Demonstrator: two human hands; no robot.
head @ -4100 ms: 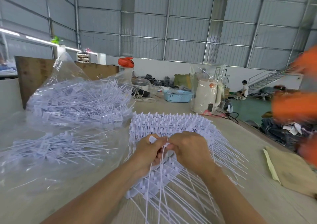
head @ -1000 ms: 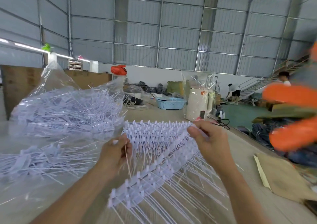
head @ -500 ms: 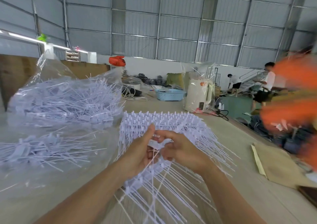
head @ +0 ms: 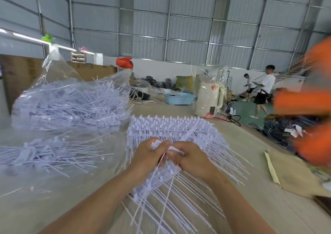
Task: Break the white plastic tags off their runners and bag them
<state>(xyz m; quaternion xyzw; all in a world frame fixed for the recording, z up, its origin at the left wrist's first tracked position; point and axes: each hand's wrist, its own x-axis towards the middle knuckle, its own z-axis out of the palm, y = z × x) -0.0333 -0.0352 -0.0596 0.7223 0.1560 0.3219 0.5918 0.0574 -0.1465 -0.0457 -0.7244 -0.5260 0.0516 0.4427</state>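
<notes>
A pile of white plastic tags on their runners [head: 172,128] lies on the table in front of me, thin tails fanning toward me. My left hand [head: 148,157] and my right hand [head: 192,159] meet above the near part of the pile. Both pinch a white tag [head: 176,149] at the top end of one runner strip [head: 157,178] that slopes down to the left. A large clear plastic bag [head: 59,112] full of loose tags sits to the left, its mouth open toward the pile.
Tan paper sheets [head: 290,173] lie at the right table edge. A blurred orange shape [head: 308,104] moves at the far right. A wrapped white appliance [head: 207,99] and a blue basket [head: 179,98] stand at the far end. Two people [head: 263,88] walk in the background.
A second ago my hands were apart, the right lifting a runner strip and the left holding tags by the bag. They have come together over the pile and now pinch one tag.
</notes>
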